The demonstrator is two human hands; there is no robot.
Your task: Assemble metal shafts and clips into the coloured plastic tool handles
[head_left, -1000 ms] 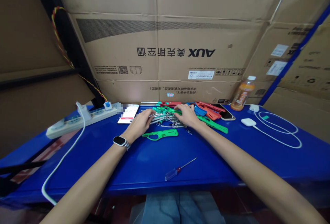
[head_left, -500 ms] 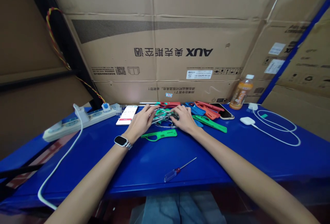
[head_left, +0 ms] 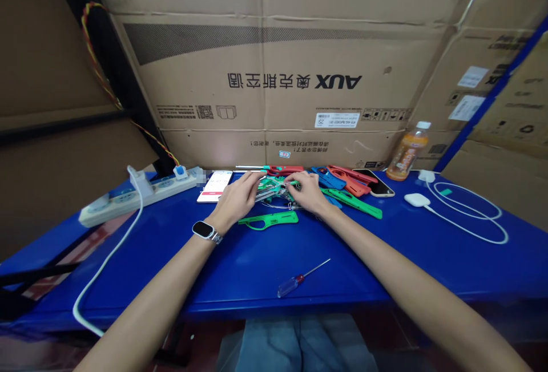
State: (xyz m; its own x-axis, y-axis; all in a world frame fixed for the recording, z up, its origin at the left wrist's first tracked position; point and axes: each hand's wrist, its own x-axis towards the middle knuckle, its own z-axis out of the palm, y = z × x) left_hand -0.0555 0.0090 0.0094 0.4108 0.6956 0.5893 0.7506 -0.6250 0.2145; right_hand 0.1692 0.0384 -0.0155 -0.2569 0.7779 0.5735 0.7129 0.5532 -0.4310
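Note:
A loose pile of green and metallic lighter parts lies at the middle of the table, between my hands. My left hand is at the pile's left side, fingers curled together over thin metal rods; what they grip is hidden. At the right side, my right hand has thumb and forefinger pinched on something too small to name. Just in front is a green lighter casing half. A red long-necked lighter lies behind the pile. Closer to the front edge rests a screwdriver with a clear handle.
Right of the pile are blue casing pieces, red casing pieces and a green casing. Phones lie left and right. A juice bottle, white charger cable and power strip flank them. Cardboard stands behind.
The view has shifted slightly, moving everything a little right and up. Both hands stay at the pile; the right fingers have drawn into a tighter pinch.

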